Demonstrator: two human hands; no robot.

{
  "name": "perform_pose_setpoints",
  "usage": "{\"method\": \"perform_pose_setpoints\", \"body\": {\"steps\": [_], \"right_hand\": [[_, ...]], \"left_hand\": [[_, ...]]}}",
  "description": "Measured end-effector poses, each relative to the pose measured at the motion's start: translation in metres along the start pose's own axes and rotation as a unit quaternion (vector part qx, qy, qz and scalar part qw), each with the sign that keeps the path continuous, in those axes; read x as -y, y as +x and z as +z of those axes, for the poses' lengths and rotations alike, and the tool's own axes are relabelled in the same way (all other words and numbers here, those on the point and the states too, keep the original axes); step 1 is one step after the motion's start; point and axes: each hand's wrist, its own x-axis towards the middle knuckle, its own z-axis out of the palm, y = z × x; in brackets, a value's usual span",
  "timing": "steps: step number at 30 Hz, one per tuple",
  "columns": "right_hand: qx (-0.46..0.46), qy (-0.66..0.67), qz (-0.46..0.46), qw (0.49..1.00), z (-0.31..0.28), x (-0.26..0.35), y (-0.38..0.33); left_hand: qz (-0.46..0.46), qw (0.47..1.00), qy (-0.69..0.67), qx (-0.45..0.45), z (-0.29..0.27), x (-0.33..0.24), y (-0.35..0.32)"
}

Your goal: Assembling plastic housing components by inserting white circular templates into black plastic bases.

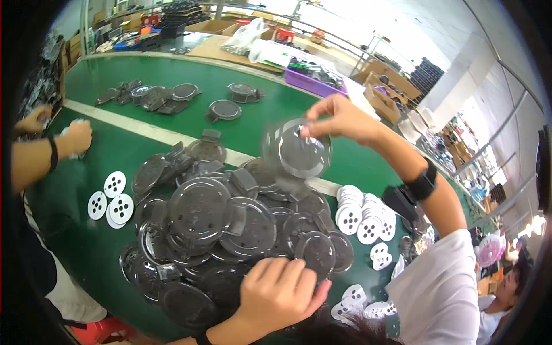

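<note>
In my raised right hand (339,121), thumb and fingers pinch the upper edge of a clear round plastic case (305,150), blurred by motion above the far side of the pile. My left hand (279,290) lies at the pile's near edge with its fingers curled down. Its fingertips are partly hidden, so what they grip cannot be made out; a small round case (315,256) tilts just beyond them. The heap of clear, dark-looking round cases (198,213), several with square tabs, fills the table's middle. White discs with black dots (368,221) lie in overlapping stacks right of it.
Three or so white dotted discs (119,208) lie left of the heap. More round cases (155,98) rest across the pale strip on the green table (230,72). At the left, a co-worker's hands (77,138) handle something small. A purple tray (313,83) stands at the far edge.
</note>
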Motion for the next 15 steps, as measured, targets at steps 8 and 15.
{"method": "perform_pose_setpoints", "body": {"steps": [8,15], "right_hand": [[-0.026,-0.188,-0.067,0.98,0.05,0.004,-0.091],[-0.219,-0.106,-0.109,0.964,-0.013,0.063,-0.126]], "left_hand": [[0.026,0.994,-0.069,-0.085,-0.005,0.001,0.014],[0.079,0.978,-0.009,0.193,0.005,-0.006,0.015]]}}
